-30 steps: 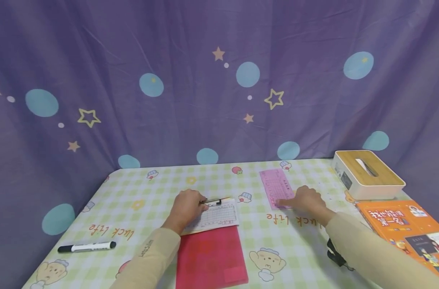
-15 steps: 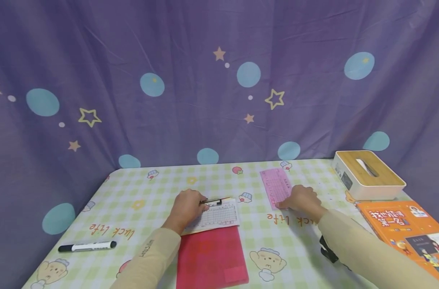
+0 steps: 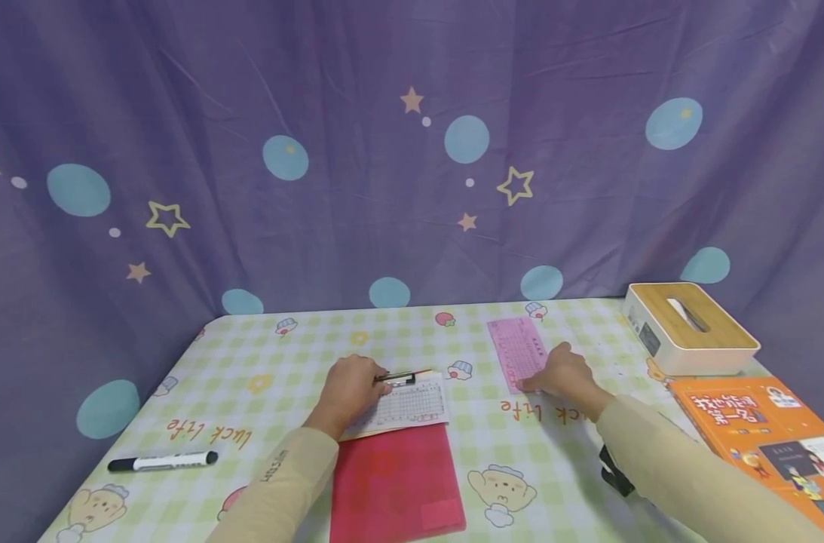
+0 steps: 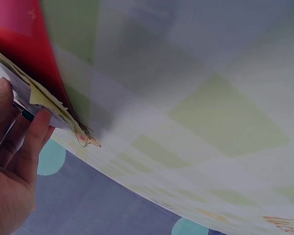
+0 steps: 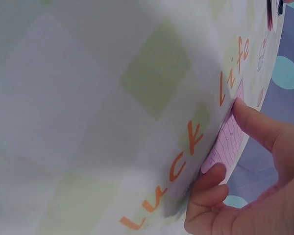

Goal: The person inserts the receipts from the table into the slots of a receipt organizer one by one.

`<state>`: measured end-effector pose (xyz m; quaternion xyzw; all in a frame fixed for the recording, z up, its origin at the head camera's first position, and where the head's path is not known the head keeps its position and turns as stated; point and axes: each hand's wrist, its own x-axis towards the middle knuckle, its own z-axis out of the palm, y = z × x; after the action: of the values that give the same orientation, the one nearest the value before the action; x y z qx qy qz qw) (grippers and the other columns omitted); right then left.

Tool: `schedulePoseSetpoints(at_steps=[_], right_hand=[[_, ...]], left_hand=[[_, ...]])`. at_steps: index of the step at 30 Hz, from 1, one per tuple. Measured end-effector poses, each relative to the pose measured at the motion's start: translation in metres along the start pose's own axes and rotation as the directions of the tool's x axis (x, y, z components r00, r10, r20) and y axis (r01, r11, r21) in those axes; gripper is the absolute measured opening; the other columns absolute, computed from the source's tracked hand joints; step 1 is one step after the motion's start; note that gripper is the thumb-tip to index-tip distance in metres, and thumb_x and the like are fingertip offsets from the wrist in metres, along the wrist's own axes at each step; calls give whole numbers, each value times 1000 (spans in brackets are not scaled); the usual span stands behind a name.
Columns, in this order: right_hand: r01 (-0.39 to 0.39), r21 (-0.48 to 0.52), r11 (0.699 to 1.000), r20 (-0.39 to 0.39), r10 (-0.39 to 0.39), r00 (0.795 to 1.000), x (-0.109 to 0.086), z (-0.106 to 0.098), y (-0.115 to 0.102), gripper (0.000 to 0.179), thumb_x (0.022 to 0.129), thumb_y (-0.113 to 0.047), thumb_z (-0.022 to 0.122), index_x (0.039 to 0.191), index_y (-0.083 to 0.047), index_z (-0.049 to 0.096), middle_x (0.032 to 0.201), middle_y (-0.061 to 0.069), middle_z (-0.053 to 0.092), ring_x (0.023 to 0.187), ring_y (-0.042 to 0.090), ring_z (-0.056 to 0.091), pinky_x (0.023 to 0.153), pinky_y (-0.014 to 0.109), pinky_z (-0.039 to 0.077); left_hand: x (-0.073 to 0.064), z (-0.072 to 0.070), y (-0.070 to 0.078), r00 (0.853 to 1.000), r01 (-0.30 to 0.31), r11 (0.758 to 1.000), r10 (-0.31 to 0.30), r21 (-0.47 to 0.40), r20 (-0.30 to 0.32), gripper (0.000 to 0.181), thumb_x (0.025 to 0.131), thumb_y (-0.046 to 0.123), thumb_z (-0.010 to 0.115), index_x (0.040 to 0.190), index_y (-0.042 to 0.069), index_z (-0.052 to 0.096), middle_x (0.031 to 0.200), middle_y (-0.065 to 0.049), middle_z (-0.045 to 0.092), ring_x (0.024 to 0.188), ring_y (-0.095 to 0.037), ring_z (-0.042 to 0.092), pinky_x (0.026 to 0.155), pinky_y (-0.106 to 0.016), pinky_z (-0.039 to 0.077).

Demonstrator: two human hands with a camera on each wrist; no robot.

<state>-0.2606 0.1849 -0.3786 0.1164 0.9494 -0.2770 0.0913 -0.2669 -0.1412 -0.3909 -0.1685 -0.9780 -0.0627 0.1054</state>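
Note:
A stack of white printed slips with yellow paper beneath (image 3: 415,403) lies across the top of a red folder (image 3: 398,483). My left hand (image 3: 352,388) grips its left end, together with a slim dark pen (image 3: 401,380) along the upper edge. In the left wrist view, the thumb (image 4: 2,98) presses on top of the white paper and the fingers are at its edge. A pink printed slip (image 3: 518,347) lies flat farther back on the right. My right hand (image 3: 566,381) holds its near end, with the thumb (image 5: 250,117) at one corner and curled fingers at the other.
A black-and-white marker (image 3: 163,461) lies at the left. On the right stand a tissue box (image 3: 690,324) and, nearer, an orange book (image 3: 758,422). A black object (image 3: 615,471) is partly hidden under my right sleeve. A purple curtain (image 3: 384,188) hangs behind the table.
My right hand has shifted slightly left, and its thumb has drawn in from a stretched-out pose at the pink slip's near end. The left hand stays on the stack.

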Motion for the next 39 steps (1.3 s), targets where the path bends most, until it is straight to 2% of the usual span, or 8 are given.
schedulePoseSetpoints(at_steps=[3,10,15,28,36,39], right_hand=[[9,-1,1000,2,-9,1000,0,1,2,96,81,-36,85,130,26,29,117,40,52,106,46,57,97,55,48],[28,-3,1000,-42,-28,999,0,5,3,96,80,-35,87,130,23,30,117,43,42,105,52,54,92,59,49],[20,21,1000,-59,-19,998,1,8,1,93,80,-32,88,130,21,29,116,42,42,103,51,55,91,58,50],[13,24,1000,-90,-11,996,-1,9,3,90,78,-32,89,126,19,32,112,41,45,102,50,56,89,58,51],[64,-24,998,-106,-66,992,-2,10,8,84,80,-34,87,121,19,37,106,39,50,94,46,58,84,55,52],[61,-26,998,-107,-63,992,-3,10,9,85,79,-36,88,120,18,37,105,38,49,91,44,57,82,55,52]], left_hand=[[0,1,-1,1000,1,1000,-1,7,-1,26,84,26,85,104,9,83,96,-6,78,92,-26,73,85,-43,57],[1,1,-2,1000,-9,1000,9,2,-14,26,83,24,86,103,8,83,95,-7,78,92,-26,72,84,-43,58],[2,1,-4,1000,-4,1000,4,-14,-13,26,83,24,86,103,8,82,97,-7,78,93,-27,72,86,-44,57],[1,0,-2,1000,-2,1000,2,-18,8,28,83,25,86,104,7,82,97,-7,78,94,-28,72,87,-45,56],[1,0,-2,1000,-11,1000,11,-23,4,27,83,25,86,103,7,82,96,-7,78,93,-28,72,86,-44,57],[1,0,-1,1000,-16,999,16,-32,1,28,82,24,86,103,7,82,96,-8,78,93,-28,72,85,-45,57]])
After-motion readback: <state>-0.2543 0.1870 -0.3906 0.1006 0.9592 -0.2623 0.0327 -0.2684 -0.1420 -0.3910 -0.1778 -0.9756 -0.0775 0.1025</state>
